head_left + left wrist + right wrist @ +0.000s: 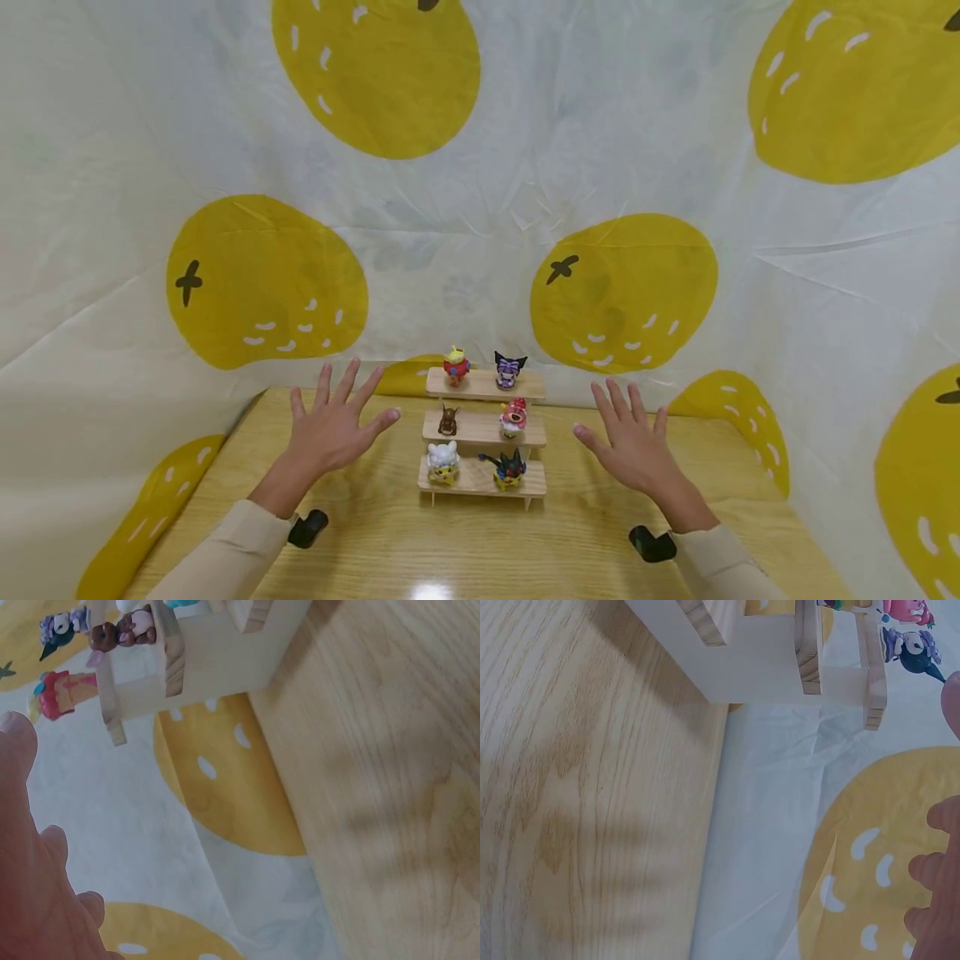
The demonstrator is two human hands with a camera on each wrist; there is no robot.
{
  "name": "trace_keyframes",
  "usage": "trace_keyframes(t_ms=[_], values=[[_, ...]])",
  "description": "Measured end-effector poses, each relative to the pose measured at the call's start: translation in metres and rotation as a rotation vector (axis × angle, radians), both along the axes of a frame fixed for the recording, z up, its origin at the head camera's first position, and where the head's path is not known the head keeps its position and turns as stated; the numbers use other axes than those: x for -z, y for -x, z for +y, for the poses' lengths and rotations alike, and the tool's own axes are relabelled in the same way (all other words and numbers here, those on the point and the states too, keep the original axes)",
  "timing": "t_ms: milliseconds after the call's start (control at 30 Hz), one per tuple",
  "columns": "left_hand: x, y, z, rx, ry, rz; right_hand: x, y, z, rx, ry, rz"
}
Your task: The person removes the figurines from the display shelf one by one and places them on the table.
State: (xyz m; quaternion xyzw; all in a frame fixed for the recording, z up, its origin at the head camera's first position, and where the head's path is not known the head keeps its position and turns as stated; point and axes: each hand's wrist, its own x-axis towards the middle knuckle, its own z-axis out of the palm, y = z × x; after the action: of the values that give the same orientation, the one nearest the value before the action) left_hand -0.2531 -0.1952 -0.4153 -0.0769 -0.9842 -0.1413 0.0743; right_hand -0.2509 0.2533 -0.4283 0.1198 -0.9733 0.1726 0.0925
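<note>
A three-step wooden display stand (pixel 468 477) holds several small figurines. On its top step are a red figurine with a yellow top (pixel 455 367) and a purple-and-black one (pixel 508 371). The middle step carries a brown figurine (pixel 447 421) and a pink-and-white one (pixel 513 417); the bottom step has a white-hooded yellow figurine (pixel 442 462) and a black-eared yellow one (pixel 509 469). To the left of the stand, my left hand (pixel 330 429) is held with fingers spread. My right hand (pixel 633 446) is likewise spread at the right. Neither hand touches anything.
The stand is on a light wooden table (pixel 480 550). Behind and beside it hangs a white cloth (pixel 465 200) printed with large yellow fruit. A dark wrist device (pixel 308 528) sits at the left cuff, another dark device (pixel 652 544) at the right cuff.
</note>
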Motion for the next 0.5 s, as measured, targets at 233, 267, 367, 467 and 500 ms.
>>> trace_keyframes(t_ms=[233, 267, 367, 467, 500], values=[[0.004, 0.000, 0.004, -0.002, -0.004, 0.010, 0.003, 0.006, -0.003, -0.015, -0.004, -0.019], [0.005, 0.000, 0.005, -0.004, -0.002, 0.012, 0.004, 0.007, -0.003, -0.017, -0.007, -0.024], [0.008, 0.001, 0.007, -0.003, 0.003, 0.015, 0.007, 0.009, -0.005, -0.027, -0.005, -0.030], [0.012, 0.002, 0.009, 0.006, -0.002, 0.015, 0.010, 0.010, -0.008, -0.034, 0.004, -0.035], [0.013, 0.002, 0.009, 0.009, -0.006, 0.015, 0.011, 0.010, -0.008, -0.036, 0.008, -0.037]])
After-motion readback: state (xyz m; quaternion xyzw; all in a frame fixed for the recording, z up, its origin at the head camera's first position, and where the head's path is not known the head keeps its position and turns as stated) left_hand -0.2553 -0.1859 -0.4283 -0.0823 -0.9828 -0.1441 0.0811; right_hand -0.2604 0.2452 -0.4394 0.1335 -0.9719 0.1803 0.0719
